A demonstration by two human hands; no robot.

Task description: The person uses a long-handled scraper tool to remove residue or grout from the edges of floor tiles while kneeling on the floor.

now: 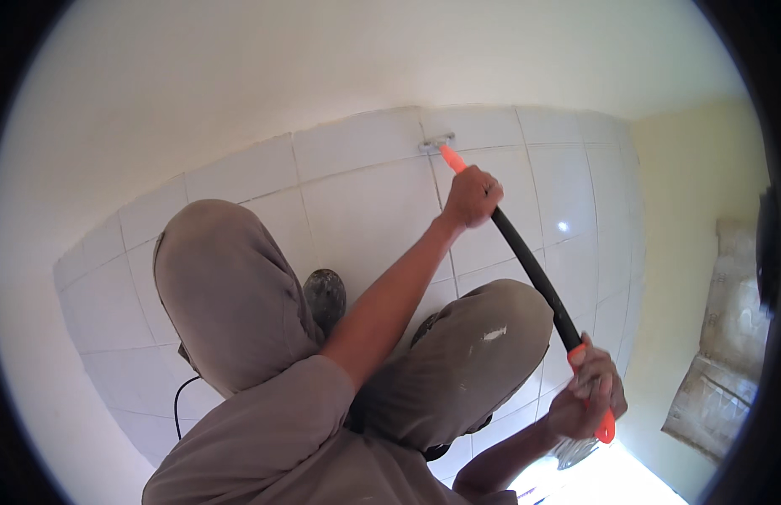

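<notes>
A long-handled scraper [533, 269] with a black shaft and orange ends slants across the right half of the view. My left hand [473, 199] is wrapped round the shaft just behind the orange neck. Lower down, my right hand [588, 394] grips the orange end of the handle. The tool's small, pale, flat head [436, 143] rests on the white tiled floor [369, 223], over a joint close to the wall. Fine detail of the head's edge is too small to make out.
A pale wall [323, 67] rises right behind the last tile row, and a yellowish wall [689, 185] stands at the right. My bent knees [226, 278] in grey-brown trousers flank a dusty dark shoe [325, 299]. Stained brownish sheets [718, 370] show at the far right.
</notes>
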